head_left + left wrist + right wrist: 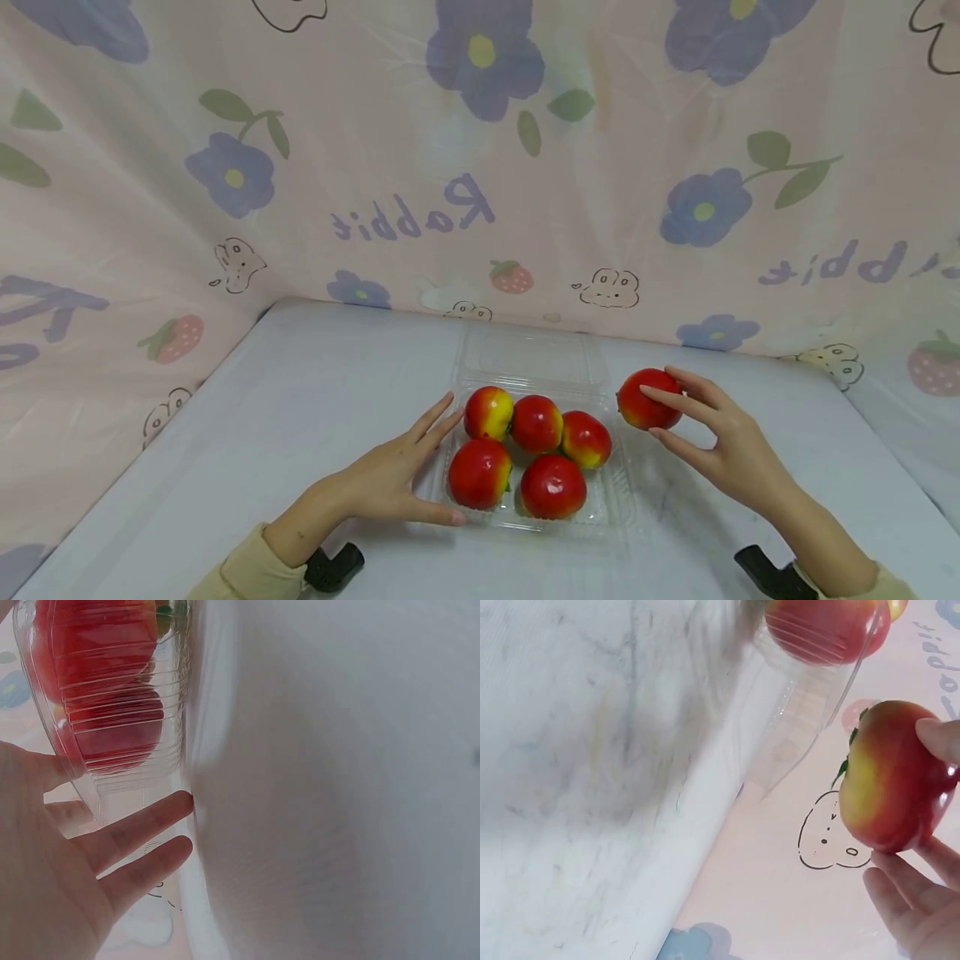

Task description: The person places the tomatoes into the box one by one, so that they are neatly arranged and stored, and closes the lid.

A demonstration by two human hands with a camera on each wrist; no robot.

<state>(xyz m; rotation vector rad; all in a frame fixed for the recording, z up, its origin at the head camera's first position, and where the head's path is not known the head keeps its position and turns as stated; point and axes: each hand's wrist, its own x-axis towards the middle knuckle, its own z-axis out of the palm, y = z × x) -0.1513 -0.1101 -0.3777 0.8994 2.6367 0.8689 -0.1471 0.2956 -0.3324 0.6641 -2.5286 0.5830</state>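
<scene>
My right hand (pixel 738 442) pinches a glossy red-and-yellow tomato-like fruit (pixel 896 776) with a green leafy top between thumb and fingertips. In the head view this fruit (pixel 647 400) is to the right of a clear plastic clamshell box (pixel 525 523). Several similar fruits lie in the box's base, among them a red one (pixel 553 487) at the front and a yellower one (pixel 488 412) at the back left. Along the box's left side my left hand (pixel 393 479) is spread with straight fingers. The left wrist view shows its fingers (pixel 142 829) beside the ribbed box wall.
The box's clear lid (pixel 532 354) lies folded back behind the base. All this is on a white table (pixel 352 358). A patterned cloth (pixel 390 150) with flowers and rabbits rises at the back and sides.
</scene>
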